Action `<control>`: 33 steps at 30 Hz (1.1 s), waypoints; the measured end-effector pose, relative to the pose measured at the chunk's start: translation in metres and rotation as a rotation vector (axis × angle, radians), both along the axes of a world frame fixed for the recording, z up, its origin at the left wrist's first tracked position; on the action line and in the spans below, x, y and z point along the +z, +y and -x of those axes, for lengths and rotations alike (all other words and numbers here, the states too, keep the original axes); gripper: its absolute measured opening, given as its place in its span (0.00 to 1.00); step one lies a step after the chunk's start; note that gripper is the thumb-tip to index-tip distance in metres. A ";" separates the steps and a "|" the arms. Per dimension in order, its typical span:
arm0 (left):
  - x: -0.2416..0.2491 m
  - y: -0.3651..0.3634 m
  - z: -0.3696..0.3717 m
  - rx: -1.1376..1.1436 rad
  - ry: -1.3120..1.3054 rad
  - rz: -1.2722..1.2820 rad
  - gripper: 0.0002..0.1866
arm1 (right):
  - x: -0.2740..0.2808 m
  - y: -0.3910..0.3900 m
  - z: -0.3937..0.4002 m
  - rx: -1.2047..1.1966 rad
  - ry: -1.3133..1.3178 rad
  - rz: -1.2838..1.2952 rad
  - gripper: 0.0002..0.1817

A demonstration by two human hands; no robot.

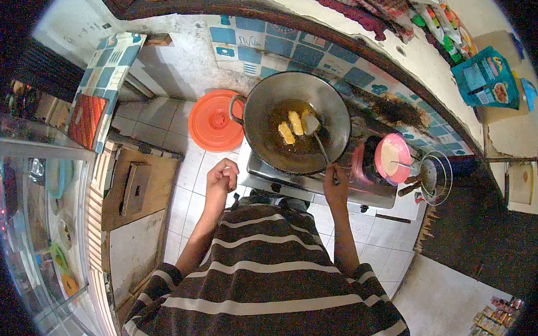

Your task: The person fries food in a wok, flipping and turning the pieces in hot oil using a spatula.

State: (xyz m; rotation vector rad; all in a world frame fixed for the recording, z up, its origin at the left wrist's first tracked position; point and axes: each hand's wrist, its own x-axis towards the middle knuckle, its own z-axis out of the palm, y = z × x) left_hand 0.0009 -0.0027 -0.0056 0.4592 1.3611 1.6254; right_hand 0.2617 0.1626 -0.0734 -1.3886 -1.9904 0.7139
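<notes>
A large dark wok (260, 133) sits on the stove (260, 175) in front of me, with oil (277, 116) in its bottom. Several golden pieces of frying food (286, 133) lie in the oil. My right hand (336, 180) is closed round the handle of a metal spatula (321, 147), whose blade is in the wok against the food. My left hand (223, 175) hovers left of the stove, below the wok's loop handle, its fingers curled in with nothing seen in them.
Right of the wok stands a pink bowl (405, 170) of pale batter with a utensil in it. Beyond it is a wire strainer (436, 178). An orange lid (205, 124) lies left of the wok. A glass display case (43, 235) and wooden cabinet (134, 196) border the left.
</notes>
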 end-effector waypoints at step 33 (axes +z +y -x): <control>0.004 0.002 0.002 0.014 0.003 0.008 0.16 | -0.007 0.025 0.029 -0.167 0.158 0.325 0.19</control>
